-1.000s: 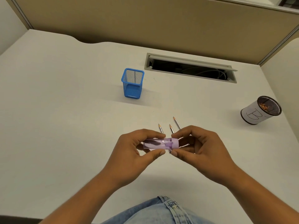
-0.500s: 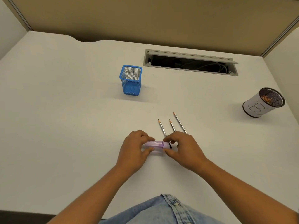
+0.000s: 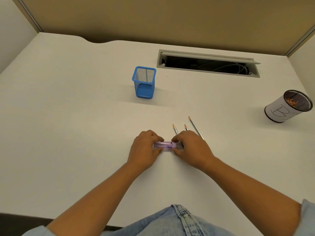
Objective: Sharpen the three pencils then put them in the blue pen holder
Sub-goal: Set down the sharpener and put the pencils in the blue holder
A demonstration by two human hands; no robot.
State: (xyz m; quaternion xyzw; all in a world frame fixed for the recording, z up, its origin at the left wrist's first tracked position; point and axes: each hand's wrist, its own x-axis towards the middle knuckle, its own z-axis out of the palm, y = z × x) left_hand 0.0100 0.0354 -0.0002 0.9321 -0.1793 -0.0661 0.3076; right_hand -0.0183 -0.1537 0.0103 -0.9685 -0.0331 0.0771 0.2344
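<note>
Down low, both hands pinch a purple sharpener (image 3: 164, 145) lying sideways on the white surface (image 3: 76, 116): the left hand (image 3: 144, 149) has its fingers (image 3: 157, 138) curled round the left end, and the right hand (image 3: 190, 147) has its fingers (image 3: 176, 138) closed on the right end. Three pencils (image 3: 196, 127) lie side by side just beyond the right hand, tips pointing away, their near ends hidden under it. The blue pen holder (image 3: 144, 82) stands upright farther back, well apart. A white-wrapped mesh cup (image 3: 288, 106) sits at the far right, and a cable slot (image 3: 208, 64) opens near the beige partition.
</note>
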